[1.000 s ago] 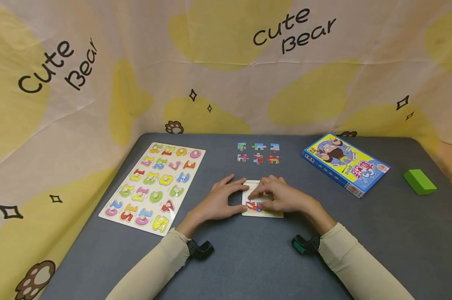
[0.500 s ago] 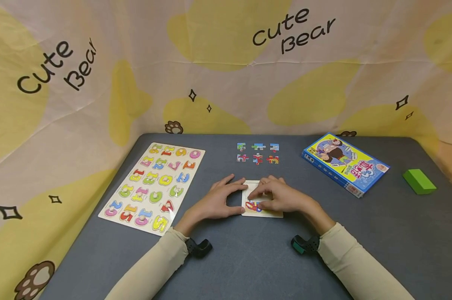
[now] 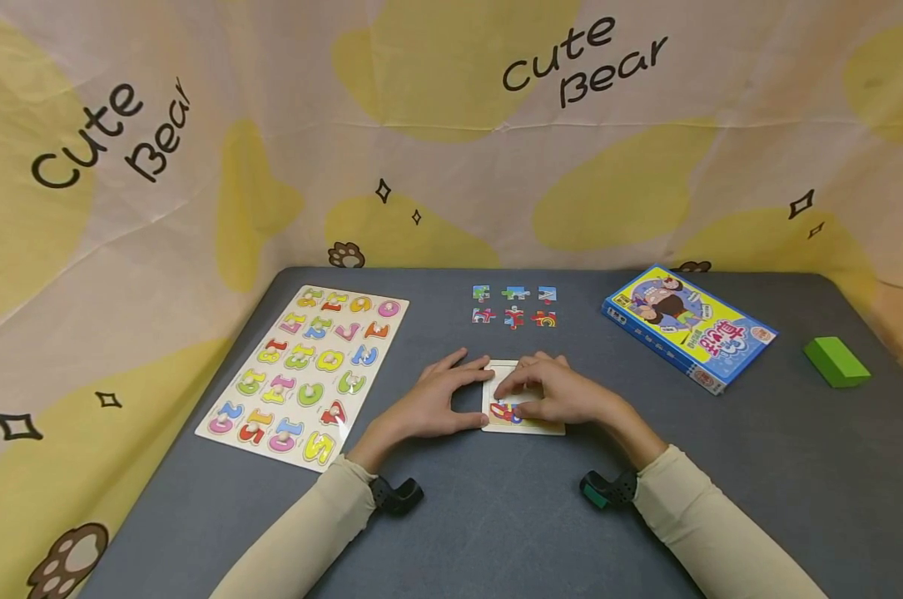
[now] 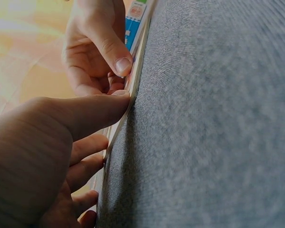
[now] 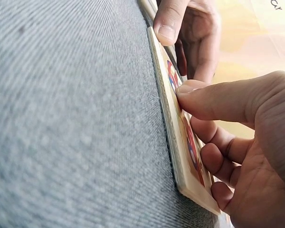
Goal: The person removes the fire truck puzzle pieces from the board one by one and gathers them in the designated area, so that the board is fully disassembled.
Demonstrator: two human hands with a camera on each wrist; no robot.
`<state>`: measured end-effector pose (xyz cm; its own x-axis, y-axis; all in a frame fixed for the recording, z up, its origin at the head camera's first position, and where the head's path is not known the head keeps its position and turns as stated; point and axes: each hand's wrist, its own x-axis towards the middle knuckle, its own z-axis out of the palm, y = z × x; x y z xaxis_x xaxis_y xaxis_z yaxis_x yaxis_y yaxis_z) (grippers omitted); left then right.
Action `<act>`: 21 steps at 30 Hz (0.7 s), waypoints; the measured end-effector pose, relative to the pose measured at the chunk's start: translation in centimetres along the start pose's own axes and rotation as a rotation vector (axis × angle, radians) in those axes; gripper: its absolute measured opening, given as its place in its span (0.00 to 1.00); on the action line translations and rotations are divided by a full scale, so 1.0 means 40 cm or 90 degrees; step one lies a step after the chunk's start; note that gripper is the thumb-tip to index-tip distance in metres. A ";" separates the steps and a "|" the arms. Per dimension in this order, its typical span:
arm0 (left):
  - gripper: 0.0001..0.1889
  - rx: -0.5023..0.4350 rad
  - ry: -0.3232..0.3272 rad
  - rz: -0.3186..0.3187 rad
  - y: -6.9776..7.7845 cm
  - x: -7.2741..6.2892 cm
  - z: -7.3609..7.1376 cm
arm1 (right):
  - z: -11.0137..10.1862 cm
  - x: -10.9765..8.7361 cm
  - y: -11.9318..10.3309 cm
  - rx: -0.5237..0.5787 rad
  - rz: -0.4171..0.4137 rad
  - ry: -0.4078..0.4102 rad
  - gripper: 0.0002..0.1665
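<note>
A small pale puzzle tray (image 3: 536, 428) lies flat in front of me. Red and blue picture pieces (image 3: 504, 413) show along its near side; the right-hand part is covered by my hand. At the tray's left edge rests my left hand (image 3: 438, 404), with thumb and index finger stretched out and apart, touching the edge. Over the tray is my right hand (image 3: 563, 393). Its thumb (image 5: 213, 100) presses on the picture while the other fingers bend down onto the tray. Whether a loose piece sits under those fingertips is hidden.
Several jigsaw pieces (image 3: 515, 317) lie in two rows beyond the tray. A number puzzle board (image 3: 286, 416) is at left. To the right are a blue and yellow box (image 3: 687, 324) and a green block (image 3: 836, 363). Printed cloth (image 3: 436, 100) hangs behind the grey table (image 3: 481, 532).
</note>
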<state>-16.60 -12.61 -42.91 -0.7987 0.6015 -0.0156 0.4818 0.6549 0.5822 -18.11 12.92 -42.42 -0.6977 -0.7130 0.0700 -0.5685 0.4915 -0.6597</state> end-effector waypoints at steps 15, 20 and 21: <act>0.34 0.007 0.006 0.016 -0.005 0.004 0.002 | -0.002 -0.001 -0.006 0.030 0.018 0.007 0.16; 0.34 0.008 0.012 0.018 -0.008 0.005 0.004 | -0.003 0.000 -0.005 0.039 0.009 0.001 0.16; 0.34 0.008 0.011 0.017 -0.009 0.005 0.005 | -0.004 0.000 -0.006 0.040 0.009 0.000 0.16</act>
<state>-16.86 -12.62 -43.28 -0.7915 0.6110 0.0145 0.5077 0.6440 0.5723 -18.02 12.88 -42.15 -0.7053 -0.7064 0.0605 -0.5304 0.4691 -0.7061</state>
